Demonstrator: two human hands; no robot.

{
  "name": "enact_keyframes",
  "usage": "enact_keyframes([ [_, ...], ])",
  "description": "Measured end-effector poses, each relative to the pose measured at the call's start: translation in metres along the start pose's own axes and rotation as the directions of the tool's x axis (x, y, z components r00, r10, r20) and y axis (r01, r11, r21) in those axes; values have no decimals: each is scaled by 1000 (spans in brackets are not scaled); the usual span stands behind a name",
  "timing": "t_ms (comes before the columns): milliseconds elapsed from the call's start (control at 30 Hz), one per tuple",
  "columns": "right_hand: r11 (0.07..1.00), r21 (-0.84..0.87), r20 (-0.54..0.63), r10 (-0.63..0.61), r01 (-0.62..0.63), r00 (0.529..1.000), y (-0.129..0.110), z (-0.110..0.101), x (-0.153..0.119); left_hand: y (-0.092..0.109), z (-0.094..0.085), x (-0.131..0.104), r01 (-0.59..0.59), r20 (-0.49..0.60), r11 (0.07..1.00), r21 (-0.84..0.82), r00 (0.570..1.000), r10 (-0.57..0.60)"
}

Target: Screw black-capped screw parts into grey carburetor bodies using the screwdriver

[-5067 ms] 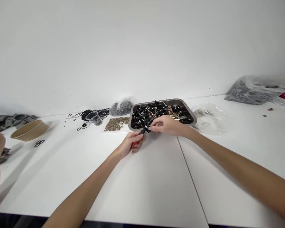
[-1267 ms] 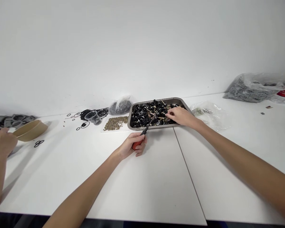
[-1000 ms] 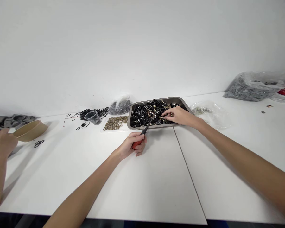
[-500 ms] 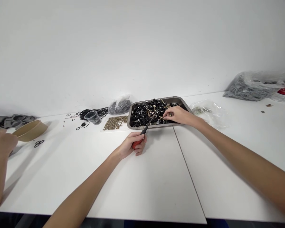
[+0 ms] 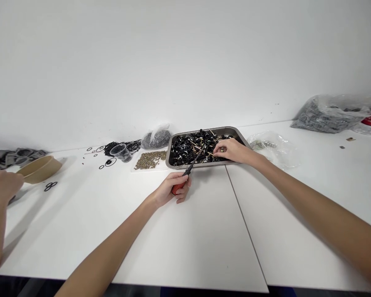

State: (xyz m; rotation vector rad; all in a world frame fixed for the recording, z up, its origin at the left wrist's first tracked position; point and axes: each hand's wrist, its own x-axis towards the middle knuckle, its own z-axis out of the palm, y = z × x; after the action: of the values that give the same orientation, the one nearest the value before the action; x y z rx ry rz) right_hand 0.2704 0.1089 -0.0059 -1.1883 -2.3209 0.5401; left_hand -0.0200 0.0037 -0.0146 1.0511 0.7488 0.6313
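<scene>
My left hand [image 5: 174, 187] is closed round the red handle of a screwdriver [image 5: 178, 188]. Its dark shaft slants up and right over the near rim of a metal tray [image 5: 204, 165]. Many black parts [image 5: 185, 148] and some brass-coloured pins fill the tray. Over the tray's right part, my right hand [image 5: 230, 149] pinches a thin brass-coloured pin [image 5: 210, 154] between thumb and fingers. The screwdriver tip is among the parts, left of my right hand.
Small brass pieces [image 5: 150, 160] lie left of the tray, near a clear cup [image 5: 121, 152] and black rings [image 5: 111, 146]. Another person's hand [image 5: 4, 183] is beside a tan bowl [image 5: 41, 169]. Plastic bags [image 5: 324, 113] stand at the right.
My right hand has shifted very slightly right with the pin. My left hand and the screwdriver have hardly moved.
</scene>
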Motion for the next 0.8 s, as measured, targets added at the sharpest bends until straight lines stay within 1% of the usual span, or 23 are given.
enact_keyframes([
  [200, 1000, 1, 4, -3, 3, 1000, -1, -1, 0, 1, 1, 0, 4, 2, 1000, -5, 1000, -4],
  [333, 1000, 2, 1, 25, -25, 1000, 0, 0, 0, 1, 1, 0, -1, 2, 1000, 3, 1000, 1],
  [533, 1000, 10, 26, 24, -25, 999, -1, -1, -1, 1, 1, -1, -1, 1, 1000, 1, 1000, 1],
  [600, 1000, -22, -5, -16, 16, 1000, -1, -1, -2, 1, 1, 0, -2, -1, 1000, 2, 1000, 2],
  [700, 981, -119, -43, -157, 151, 987, -1, -1, 0, 0, 1, 0, -2, 1, 1000, -3, 1000, 2],
  [767, 957, -174, -2, -235, 231, 972, 0, -1, 2, 0, 0, 0, 0, 5, 1000, -2, 1000, 0],
  [800, 948, -192, 35, -251, 253, 967, 1, 0, 4, 0, 0, 0, 0, 6, 1000, -1, 1000, 0],
])
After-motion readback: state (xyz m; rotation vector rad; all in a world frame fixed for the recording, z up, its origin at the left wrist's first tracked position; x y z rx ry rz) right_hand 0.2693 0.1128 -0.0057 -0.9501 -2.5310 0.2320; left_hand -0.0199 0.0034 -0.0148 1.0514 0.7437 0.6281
